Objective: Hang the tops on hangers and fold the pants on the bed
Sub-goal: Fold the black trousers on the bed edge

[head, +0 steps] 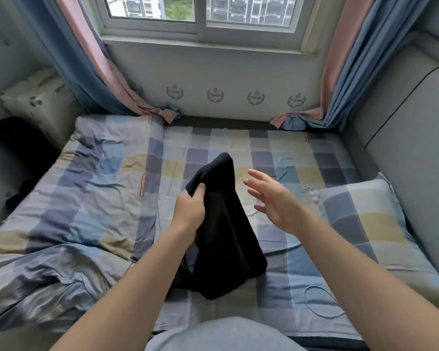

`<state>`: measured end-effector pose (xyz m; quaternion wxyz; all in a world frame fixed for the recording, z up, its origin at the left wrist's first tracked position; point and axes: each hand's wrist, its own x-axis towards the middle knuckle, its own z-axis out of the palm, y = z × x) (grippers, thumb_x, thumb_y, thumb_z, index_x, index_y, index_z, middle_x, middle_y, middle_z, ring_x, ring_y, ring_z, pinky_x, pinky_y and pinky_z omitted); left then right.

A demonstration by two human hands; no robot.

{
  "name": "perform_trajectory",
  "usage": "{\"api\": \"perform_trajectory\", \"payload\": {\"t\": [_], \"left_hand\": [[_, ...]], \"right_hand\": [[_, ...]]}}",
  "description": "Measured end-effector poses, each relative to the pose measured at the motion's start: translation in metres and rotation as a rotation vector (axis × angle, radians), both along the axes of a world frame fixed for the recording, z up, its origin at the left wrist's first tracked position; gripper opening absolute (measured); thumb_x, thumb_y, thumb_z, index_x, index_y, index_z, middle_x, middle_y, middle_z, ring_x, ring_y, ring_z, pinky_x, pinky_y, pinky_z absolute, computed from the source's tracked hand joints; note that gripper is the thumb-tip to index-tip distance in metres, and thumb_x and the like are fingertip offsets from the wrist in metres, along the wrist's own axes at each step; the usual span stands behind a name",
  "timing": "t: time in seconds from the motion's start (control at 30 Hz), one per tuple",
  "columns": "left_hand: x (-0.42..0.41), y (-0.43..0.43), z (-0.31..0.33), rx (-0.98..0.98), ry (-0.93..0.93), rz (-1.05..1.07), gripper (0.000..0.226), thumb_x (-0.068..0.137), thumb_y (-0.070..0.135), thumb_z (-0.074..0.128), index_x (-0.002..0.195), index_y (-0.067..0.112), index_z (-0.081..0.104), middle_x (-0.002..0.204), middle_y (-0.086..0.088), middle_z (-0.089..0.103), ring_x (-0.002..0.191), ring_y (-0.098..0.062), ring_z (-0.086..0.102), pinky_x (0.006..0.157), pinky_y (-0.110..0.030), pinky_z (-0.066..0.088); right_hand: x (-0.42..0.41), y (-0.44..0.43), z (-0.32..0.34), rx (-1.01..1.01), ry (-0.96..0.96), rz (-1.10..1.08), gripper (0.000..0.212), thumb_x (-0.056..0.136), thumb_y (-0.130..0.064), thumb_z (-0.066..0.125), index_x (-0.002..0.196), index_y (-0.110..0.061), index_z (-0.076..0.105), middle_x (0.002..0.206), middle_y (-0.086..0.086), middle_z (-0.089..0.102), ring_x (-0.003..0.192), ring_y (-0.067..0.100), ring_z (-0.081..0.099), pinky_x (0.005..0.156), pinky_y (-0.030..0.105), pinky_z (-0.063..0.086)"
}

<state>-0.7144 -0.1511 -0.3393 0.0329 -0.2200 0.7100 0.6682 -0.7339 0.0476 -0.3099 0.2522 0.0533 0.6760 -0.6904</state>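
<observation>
- Gripping a black garment [226, 224] with the left hand [189, 209], thumb and fingers curled round a bunched upper edge, at 9 o'clock of the cloth's middle.
- Held up at frame centre, lower end trailing down onto the checked bedsheet [238, 148] toward 6 o'clock; crumpled, not laid flat.
- Cannot tell from the folds whether pants or a top.
- Hovering at 3 o'clock of the cloth with the right hand [271, 198]: fingers straight and spread, palm turned toward the fabric, near it but apart, holding nothing.
- Looks like the very start of work on this piece: lifted, not yet spread, folded or hung.
- No hanger anywhere in view and no folded pants seen on the bed, so nothing visibly finished.
- Possibly more clothes waiting: a dark heap [18, 140] off the bed edge at 9 o'clock, too shadowed to identify.
- Elsewhere: rumpled checked duvet [74, 193] at 8 o'clock, matching pillow [365, 216] at 3 o'clock, second pillow [38, 97] at 10 o'clock, window [200, 11] with blue-and-pink curtains [352, 59] at 12 o'clock.
- Judged still to do: open the piece out with both hands, then fold on the sheet or fetch a hanger; likewise for anything remaining.
</observation>
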Motion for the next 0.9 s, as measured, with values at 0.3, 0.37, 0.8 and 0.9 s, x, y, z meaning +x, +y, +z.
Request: {"api": "perform_trajectory", "payload": {"t": [0.3, 0.37, 0.8, 0.9], "left_hand": [[0.006, 0.014, 0.029, 0.549, -0.078, 0.033, 0.032, 0.105, 0.025, 0.050, 0.132, 0.009, 0.055, 0.118, -0.010, 0.070, 0.103, -0.025, 0.070, 0.080, -0.038, 0.061], [0.006, 0.010, 0.027, 0.549, -0.076, 0.003, 0.030, 0.104, 0.025, 0.053, 0.128, 0.007, 0.055, 0.117, -0.009, 0.070, 0.102, -0.025, 0.071, 0.073, -0.036, 0.062], [0.014, 0.046, 0.001, -0.557, 0.216, -0.603, 0.108, 0.066, 0.056, 0.083, 0.152, 0.030, 0.024, 0.156, 0.006, 0.026, 0.146, -0.019, 0.021, 0.118, -0.042, 0.029], [0.009, 0.078, 0.011, -0.315, 0.353, -0.809, 0.102, 0.065, 0.049, 0.083, 0.149, 0.038, 0.028, 0.148, 0.014, 0.042, 0.139, -0.009, 0.037, 0.110, -0.034, 0.039]], "right_hand": [[0.054, -0.019, -0.054, 0.246, 0.071, 0.086, 0.058, 0.081, -0.022, 0.080, 0.133, -0.027, 0.054, 0.121, -0.005, 0.068, 0.110, 0.012, 0.066, 0.098, 0.037, 0.053], [0.051, -0.008, -0.055, 0.332, 0.154, -0.035, 0.032, 0.085, -0.004, 0.071, 0.115, -0.014, 0.066, 0.104, 0.003, 0.072, 0.100, 0.020, 0.069, 0.090, 0.038, 0.054], [0.041, 0.072, 0.094, 0.641, 0.749, 0.013, 0.029, 0.087, 0.003, 0.065, 0.089, -0.025, 0.072, 0.081, -0.006, 0.072, 0.080, 0.009, 0.068, 0.077, 0.026, 0.055], [0.040, 0.075, 0.117, 0.536, 0.823, -0.002, 0.027, 0.088, 0.009, 0.063, 0.097, -0.014, 0.074, 0.086, -0.006, 0.073, 0.084, 0.007, 0.069, 0.080, 0.019, 0.052]]}}
